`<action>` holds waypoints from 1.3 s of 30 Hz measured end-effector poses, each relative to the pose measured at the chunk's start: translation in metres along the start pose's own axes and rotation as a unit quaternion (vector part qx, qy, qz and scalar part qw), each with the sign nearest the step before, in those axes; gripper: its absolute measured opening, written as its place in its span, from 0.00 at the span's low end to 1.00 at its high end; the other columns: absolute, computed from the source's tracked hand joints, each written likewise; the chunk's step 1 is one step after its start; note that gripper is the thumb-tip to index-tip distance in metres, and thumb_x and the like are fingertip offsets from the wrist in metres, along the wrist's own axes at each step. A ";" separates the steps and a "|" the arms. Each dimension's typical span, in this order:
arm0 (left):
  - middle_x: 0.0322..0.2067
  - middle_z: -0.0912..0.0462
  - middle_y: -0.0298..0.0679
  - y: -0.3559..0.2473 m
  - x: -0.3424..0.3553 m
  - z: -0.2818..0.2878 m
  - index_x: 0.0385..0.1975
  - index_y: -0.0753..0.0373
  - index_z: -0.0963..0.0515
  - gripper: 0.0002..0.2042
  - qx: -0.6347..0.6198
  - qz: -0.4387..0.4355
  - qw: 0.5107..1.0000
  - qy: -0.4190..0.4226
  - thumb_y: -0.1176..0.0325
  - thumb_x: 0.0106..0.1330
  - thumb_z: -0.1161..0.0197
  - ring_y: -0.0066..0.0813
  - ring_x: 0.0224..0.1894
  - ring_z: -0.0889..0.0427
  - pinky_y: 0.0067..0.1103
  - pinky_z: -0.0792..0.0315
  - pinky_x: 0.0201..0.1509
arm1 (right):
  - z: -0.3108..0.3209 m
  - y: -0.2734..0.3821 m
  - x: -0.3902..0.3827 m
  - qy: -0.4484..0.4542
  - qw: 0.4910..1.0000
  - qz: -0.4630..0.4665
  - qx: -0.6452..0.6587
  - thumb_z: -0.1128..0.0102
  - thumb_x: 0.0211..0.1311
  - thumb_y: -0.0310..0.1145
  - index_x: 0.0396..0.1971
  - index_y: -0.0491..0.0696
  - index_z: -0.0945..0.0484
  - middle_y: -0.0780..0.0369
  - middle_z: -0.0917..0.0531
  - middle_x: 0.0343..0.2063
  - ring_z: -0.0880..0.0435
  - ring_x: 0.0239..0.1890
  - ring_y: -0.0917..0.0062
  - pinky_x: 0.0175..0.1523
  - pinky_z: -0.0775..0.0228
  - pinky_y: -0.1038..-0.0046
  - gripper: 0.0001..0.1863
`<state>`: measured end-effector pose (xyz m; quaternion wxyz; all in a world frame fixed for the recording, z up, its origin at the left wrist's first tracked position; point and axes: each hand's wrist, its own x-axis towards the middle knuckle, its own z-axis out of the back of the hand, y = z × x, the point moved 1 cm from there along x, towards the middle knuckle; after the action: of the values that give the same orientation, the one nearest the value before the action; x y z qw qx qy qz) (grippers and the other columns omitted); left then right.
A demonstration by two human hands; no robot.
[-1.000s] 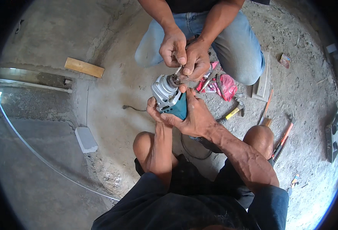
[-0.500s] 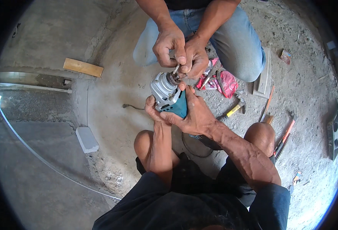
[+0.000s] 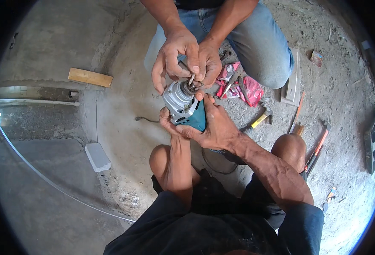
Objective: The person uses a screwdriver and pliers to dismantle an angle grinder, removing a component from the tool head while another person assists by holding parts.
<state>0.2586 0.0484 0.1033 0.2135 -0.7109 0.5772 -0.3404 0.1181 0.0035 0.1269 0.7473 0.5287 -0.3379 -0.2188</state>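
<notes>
Both my hands hold a power tool (image 3: 180, 101) with a teal body and a silver metal head. My left hand (image 3: 168, 123) wraps its near left side, and my right hand (image 3: 217, 123) grips the teal casing from the right. The tool's head points away from me, toward a co-worker kneeling opposite. The co-worker's left-side hand (image 3: 177, 53) and right-side hand (image 3: 208, 63) pinch a small metal piece (image 3: 191, 79) at the tool's dark front end (image 3: 188, 88). Their fingers partly hide that piece, and its exact kind cannot be made out.
A yellow-handled hammer (image 3: 260, 120), a pink cloth or bag (image 3: 251, 90) with tools on it, and saws (image 3: 318, 146) lie to the right. A wooden board (image 3: 90, 77) and a grey block (image 3: 97, 157) are at left. A cord (image 3: 213, 169) loops near my knees.
The co-worker's left-side hand has shifted left, its fingers spreading beside the tool's head. The tool has moved slightly left in view; my grip on it stays the same.
</notes>
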 end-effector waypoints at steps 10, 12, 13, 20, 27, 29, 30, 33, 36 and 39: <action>0.47 0.30 0.44 0.004 0.004 0.000 0.67 0.51 0.35 0.36 0.025 -0.006 1.000 -0.015 0.34 0.64 0.52 0.55 0.53 0.30 0.45 0.29 0.57 | 0.004 -0.002 0.002 0.012 0.999 -0.032 0.000 0.26 0.54 0.57 0.54 0.26 0.37 0.39 0.21 0.37 0.13 0.39 0.45 0.46 0.21 0.56 0.49; 0.47 0.30 0.44 0.005 0.004 0.004 0.67 0.51 0.34 0.36 0.027 -0.001 1.000 -0.008 0.33 0.64 0.52 0.55 0.53 0.30 0.45 0.30 0.58 | 0.005 -0.002 0.001 0.009 1.000 -0.013 -0.013 0.26 0.54 0.57 0.54 0.26 0.37 0.39 0.21 0.37 0.13 0.40 0.45 0.46 0.21 0.55 0.49; 0.47 0.30 0.44 0.005 0.004 0.007 0.66 0.51 0.34 0.36 0.028 0.004 1.000 0.000 0.33 0.64 0.51 0.55 0.53 0.30 0.45 0.30 0.58 | 0.006 -0.002 0.001 0.008 1.000 -0.014 -0.014 0.26 0.54 0.57 0.54 0.26 0.37 0.39 0.21 0.37 0.13 0.40 0.45 0.46 0.21 0.55 0.49; 0.48 0.30 0.43 0.005 -0.002 0.017 0.65 0.51 0.33 0.36 0.032 -0.014 0.998 -0.053 0.33 0.64 0.52 0.55 0.54 0.31 0.48 0.32 0.60 | 0.007 0.001 0.000 0.015 1.000 -0.020 -0.002 0.27 0.54 0.58 0.54 0.27 0.37 0.41 0.21 0.37 0.14 0.39 0.44 0.46 0.21 0.55 0.49; 0.48 0.30 0.43 0.005 0.002 -0.003 0.64 0.54 0.32 0.37 -0.016 -0.010 1.000 -0.012 0.33 0.63 0.54 0.55 0.54 0.28 0.48 0.30 0.58 | 0.007 0.001 0.000 0.043 0.999 -0.032 0.003 0.27 0.55 0.58 0.55 0.30 0.36 0.41 0.23 0.39 0.14 0.40 0.45 0.46 0.22 0.55 0.47; 0.48 0.30 0.43 0.003 -0.001 0.001 0.64 0.54 0.32 0.37 -0.014 -0.013 1.000 -0.022 0.33 0.63 0.55 0.55 0.54 0.28 0.48 0.29 0.58 | 0.006 0.001 -0.001 0.042 0.999 -0.025 -0.004 0.28 0.55 0.58 0.55 0.30 0.36 0.41 0.23 0.39 0.14 0.40 0.45 0.46 0.22 0.55 0.47; 0.48 0.29 0.44 0.002 -0.006 0.013 0.64 0.55 0.32 0.37 0.019 -0.016 0.999 -0.047 0.33 0.63 0.55 0.55 0.54 0.28 0.48 0.29 0.58 | 0.005 0.001 -0.001 0.039 0.999 -0.019 -0.012 0.28 0.56 0.58 0.55 0.30 0.36 0.41 0.24 0.39 0.14 0.40 0.45 0.46 0.22 0.55 0.47; 0.48 0.29 0.44 0.001 -0.008 0.016 0.64 0.55 0.33 0.38 0.057 -0.018 0.994 -0.091 0.33 0.63 0.56 0.54 0.53 0.27 0.48 0.29 0.58 | 0.005 0.002 -0.003 0.029 0.999 -0.015 -0.004 0.27 0.56 0.57 0.56 0.31 0.37 0.41 0.24 0.40 0.14 0.40 0.45 0.47 0.22 0.55 0.47; 0.48 0.28 0.45 0.001 -0.011 0.020 0.64 0.56 0.33 0.39 0.058 -0.012 0.989 -0.133 0.32 0.63 0.57 0.54 0.52 0.26 0.48 0.28 0.57 | 0.005 0.005 -0.003 0.028 0.999 -0.015 0.005 0.27 0.55 0.57 0.57 0.32 0.38 0.41 0.24 0.40 0.15 0.41 0.44 0.47 0.23 0.55 0.47; 0.48 0.28 0.45 -0.001 -0.015 0.027 0.65 0.56 0.33 0.39 0.075 -0.011 0.984 -0.161 0.32 0.62 0.58 0.54 0.51 0.26 0.47 0.28 0.57 | 0.002 0.004 -0.004 0.020 1.000 -0.007 0.000 0.27 0.55 0.56 0.57 0.33 0.38 0.41 0.24 0.40 0.15 0.42 0.44 0.48 0.23 0.54 0.47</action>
<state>0.2773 0.0604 0.0823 0.3526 -0.7446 0.5002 -0.2666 0.1136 0.0065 0.1298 0.7522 0.5352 -0.3198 -0.2132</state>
